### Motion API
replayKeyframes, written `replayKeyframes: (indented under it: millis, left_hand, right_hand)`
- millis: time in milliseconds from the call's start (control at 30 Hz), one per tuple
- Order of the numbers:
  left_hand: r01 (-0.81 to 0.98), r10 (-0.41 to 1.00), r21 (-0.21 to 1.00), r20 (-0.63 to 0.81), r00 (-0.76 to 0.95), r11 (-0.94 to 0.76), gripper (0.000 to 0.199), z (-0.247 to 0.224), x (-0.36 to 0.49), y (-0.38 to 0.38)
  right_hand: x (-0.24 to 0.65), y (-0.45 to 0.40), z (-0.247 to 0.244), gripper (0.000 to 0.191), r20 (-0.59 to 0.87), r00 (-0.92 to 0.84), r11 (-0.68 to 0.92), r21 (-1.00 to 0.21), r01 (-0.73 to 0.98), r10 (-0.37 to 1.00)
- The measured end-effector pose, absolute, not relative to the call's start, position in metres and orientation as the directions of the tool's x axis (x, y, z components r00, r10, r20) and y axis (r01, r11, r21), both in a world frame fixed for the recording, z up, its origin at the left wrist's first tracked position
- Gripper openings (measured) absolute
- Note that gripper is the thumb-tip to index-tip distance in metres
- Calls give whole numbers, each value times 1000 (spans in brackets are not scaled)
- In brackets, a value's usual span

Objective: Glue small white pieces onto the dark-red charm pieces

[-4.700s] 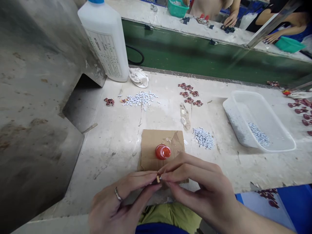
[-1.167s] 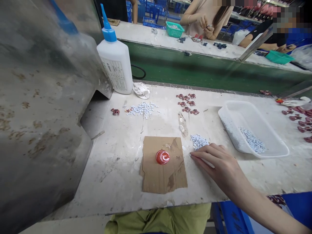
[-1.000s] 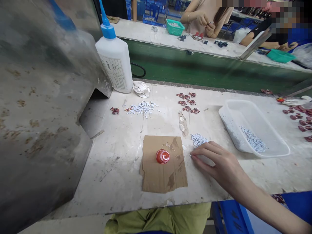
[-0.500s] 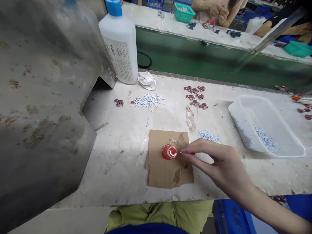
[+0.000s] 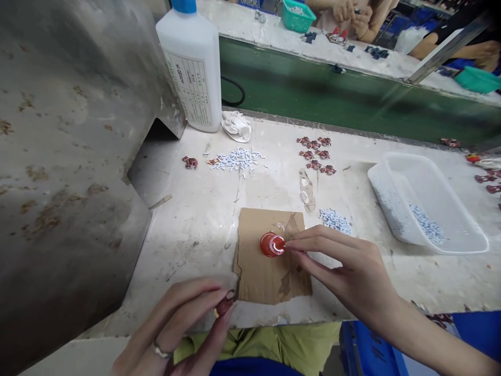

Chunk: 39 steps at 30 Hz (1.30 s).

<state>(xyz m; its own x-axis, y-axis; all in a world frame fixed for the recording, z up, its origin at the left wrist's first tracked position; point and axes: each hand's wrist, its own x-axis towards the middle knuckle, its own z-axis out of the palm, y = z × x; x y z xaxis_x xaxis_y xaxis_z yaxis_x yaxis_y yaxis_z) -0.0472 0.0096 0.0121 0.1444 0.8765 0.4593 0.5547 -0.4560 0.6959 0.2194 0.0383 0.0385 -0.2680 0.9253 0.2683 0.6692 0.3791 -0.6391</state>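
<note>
My left hand (image 5: 183, 326), with a ring on one finger, pinches a small brown figurine (image 5: 224, 307) at the table's front edge, left of the cardboard. My right hand (image 5: 336, 266) has its fingertips pinched together at the rim of a small red cup (image 5: 272, 244). Whatever tiny piece those fingertips hold is too small to make out. The cup stands on a torn piece of brown cardboard (image 5: 254, 282) and has a shiny rim. Just behind the right hand lies a small pile of pale blue pieces (image 5: 334, 220).
A large white bottle (image 5: 193, 73) with a blue cap and a white rag (image 5: 236, 126) stand at the back left, beside a metal housing (image 5: 70, 156). More pale pieces (image 5: 240, 160), several brown figurines (image 5: 314, 164) and a plastic tub (image 5: 469, 230) are on the table. Co-workers sit beyond.
My left hand has come into view at the lower left, holding the brown figurine. My right hand's fingertips have moved slightly left to the red cup's rim.
</note>
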Motion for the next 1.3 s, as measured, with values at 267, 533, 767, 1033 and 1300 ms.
replayKeyframes:
  millis: [267,533,767,1033,1300]
  left_hand:
    - [379,887,802,417,201,-463,34,12,-25,15]
    - [312,886,831,407,223,-460,44,12,-9,16]
    - [293,881,838,391,267,-461,36,14,-10,15]
    - [278,896,856,387,218,-437,38,11,-4,15]
    - [311,897,842,401,187,-442,31,10,-8,13]
  right_hand:
    - [219,36,40,22,302,-225,376,-685,624,926]
    - [195,19,53,19,298,-169,339,-882,327,939]
    - [183,19,48,18,273,-152,297,-939,172,950]
    - [185,20,49,17,239,-194,276,-941,195,952]
    - [184,16,43,16,313,-224,372,-877,304,923]
